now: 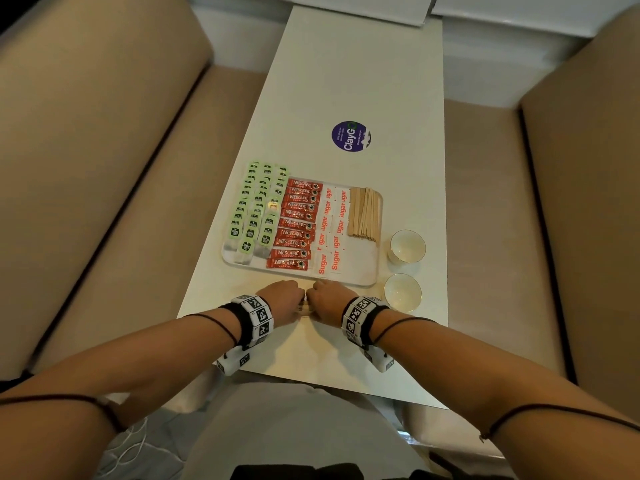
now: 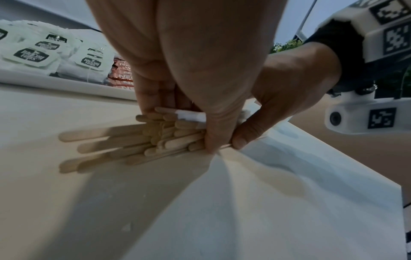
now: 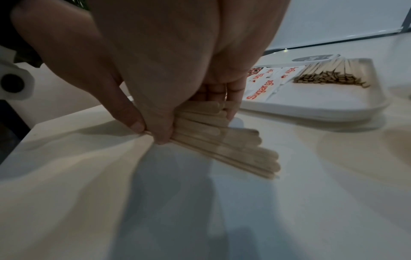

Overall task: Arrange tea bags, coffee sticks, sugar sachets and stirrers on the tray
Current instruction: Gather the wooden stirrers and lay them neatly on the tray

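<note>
Loose bundle of stirrers (image 2: 160, 137) lies flat on table (image 1: 346, 344), lower centre of head view, just below tray (image 1: 363, 277). Left hand (image 1: 282, 299) and right hand (image 1: 329, 297) both pinch it (ends fan out unevenly). Pale flat wooden sticks.

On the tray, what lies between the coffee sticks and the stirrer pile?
The sugar sachets, in overlapping columns, fill the stretch between the coffee sticks and the stirrer pile on the tray. The head view shows it.
</note>
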The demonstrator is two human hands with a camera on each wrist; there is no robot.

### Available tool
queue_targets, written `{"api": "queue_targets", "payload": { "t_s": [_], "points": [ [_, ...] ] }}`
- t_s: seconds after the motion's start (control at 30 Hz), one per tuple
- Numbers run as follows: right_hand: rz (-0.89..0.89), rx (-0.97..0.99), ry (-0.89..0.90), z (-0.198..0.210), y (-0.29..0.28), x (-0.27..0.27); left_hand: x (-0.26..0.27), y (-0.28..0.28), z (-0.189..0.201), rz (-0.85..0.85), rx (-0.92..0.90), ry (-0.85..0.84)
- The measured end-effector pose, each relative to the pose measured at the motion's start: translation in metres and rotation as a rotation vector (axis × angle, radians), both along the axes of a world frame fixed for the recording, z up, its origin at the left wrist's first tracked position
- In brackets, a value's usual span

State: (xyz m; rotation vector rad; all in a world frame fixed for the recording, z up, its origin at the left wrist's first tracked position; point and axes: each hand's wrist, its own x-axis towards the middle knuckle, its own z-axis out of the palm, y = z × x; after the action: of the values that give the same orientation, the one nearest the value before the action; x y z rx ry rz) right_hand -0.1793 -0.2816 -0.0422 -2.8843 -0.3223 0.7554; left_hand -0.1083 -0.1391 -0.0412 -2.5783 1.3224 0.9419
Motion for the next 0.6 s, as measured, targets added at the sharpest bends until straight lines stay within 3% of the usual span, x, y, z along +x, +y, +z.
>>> {"api": "queue_targets", "payload": {
  "t_s": [0.2, 0.6],
  "points": [
    [-0.038, 0.002, 0.055, -0.0004, 0.0015, -0.0032, 0.0005, 0.0017, -0.0037, -0.056, 0.043, -0.013],
    [-0.103, -0.002, 0.053, -0.004, 0.0089, -0.0058, -0.0002, 0.0012, -0.0093, -0.012, 0.027, 0.037]
  ]
}}
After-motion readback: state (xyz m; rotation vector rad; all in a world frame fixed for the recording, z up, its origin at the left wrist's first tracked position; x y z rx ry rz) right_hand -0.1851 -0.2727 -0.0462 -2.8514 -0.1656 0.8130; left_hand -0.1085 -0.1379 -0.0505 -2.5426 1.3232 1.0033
